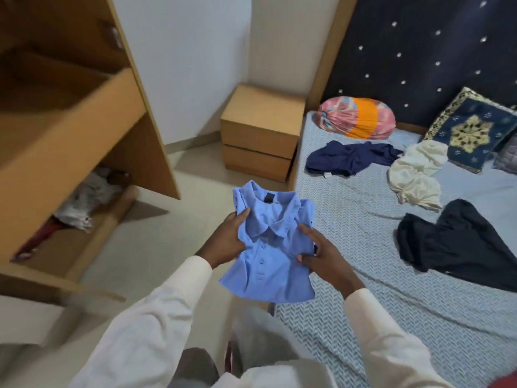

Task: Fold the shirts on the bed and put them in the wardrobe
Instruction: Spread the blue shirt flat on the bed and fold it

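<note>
A folded light blue polo shirt (268, 247) hangs in the air between the bed and the wardrobe, collar up. My left hand (228, 239) grips its left edge, thumb on top by the collar. My right hand (321, 254) grips its right edge. On the bed (349, 219) lie unfolded shirts: a navy one (349, 156) near the head end, a cream one (418, 175) beside it, and a black one (461, 245) nearer me. The open wooden wardrobe (84, 130) stands at the left, with a bare shelf and a lower compartment holding crumpled clothes (86, 200).
A wooden bedside cabinet (260, 130) stands in the corner between wardrobe and bed. A pink and orange bolster (356, 117) and a dark blue patterned cushion (472, 130) lie against the dark headboard. Pale floor (167, 233) runs between wardrobe and bed.
</note>
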